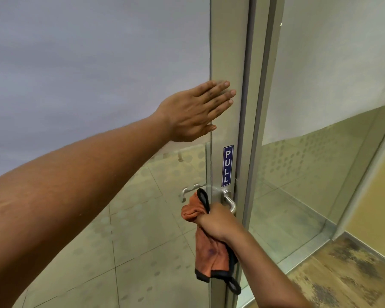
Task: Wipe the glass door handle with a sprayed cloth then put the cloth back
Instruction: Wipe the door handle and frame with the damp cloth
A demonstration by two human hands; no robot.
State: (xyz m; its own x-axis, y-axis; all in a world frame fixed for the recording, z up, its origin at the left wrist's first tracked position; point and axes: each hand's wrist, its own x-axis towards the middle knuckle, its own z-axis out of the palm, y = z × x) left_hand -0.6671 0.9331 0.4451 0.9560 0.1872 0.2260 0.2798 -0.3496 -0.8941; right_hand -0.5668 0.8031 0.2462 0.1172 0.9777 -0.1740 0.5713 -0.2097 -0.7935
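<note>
The glass door's metal lever handle [229, 202] sits low on the door's grey frame [228, 52], under a blue PULL sticker [227, 166]. My right hand [217, 221] is closed around an orange cloth with black trim [210, 256] and presses it against the handle's grip, which is mostly hidden under the hand. Cloth ends stick out above the fist and hang below it. My left hand [192, 112] lies flat with fingers straight, pressing on the glass and the frame well above the handle.
A second lever [188, 190] shows through the frosted glass panel [87, 63] on the door's far side. To the right stands a fixed glass panel [320, 163] with a patterned wooden floor [347, 272] beyond. Tiled floor lies behind the door.
</note>
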